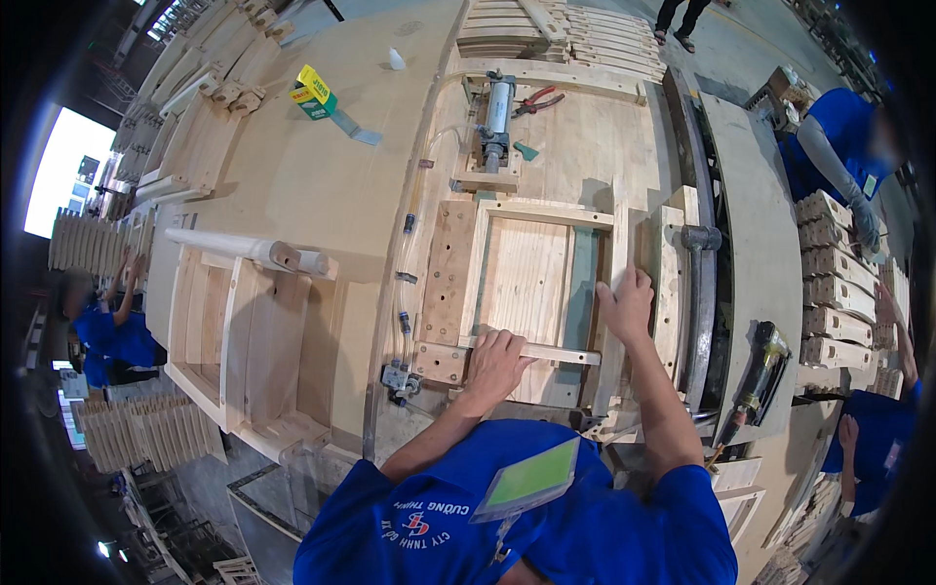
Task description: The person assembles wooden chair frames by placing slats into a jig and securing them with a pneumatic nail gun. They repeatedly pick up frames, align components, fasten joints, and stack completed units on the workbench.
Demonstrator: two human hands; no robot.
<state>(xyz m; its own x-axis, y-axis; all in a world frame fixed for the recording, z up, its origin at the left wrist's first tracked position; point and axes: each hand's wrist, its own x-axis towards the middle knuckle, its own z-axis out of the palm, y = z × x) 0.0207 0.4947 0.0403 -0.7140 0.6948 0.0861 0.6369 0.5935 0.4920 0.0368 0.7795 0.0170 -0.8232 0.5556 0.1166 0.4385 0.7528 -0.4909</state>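
Observation:
A rectangular frame of pale wooden rails lies in a jig on the workbench. My left hand [497, 366] is closed over the near rail [561, 354], close to its left end. On the right side, my right hand [626, 304] grips the long upright-running side rail [619, 234], thumb on the inner side. The far rail [551, 214] lies across the top, and the left rail [478, 263] rests against a brown drilled block [446, 283]. Green strips [583, 278] show beneath the frame. The undersides of my fingers are hidden.
Beyond the frame sit a pneumatic cylinder [498, 107] and red-handled pliers [539, 100]. A metal clamp bar [702, 302] runs at right, near a power driver [756, 375]. An assembled wooden frame [234, 341] and a yellow-green box [313, 95] are at left. Co-workers stand on both sides.

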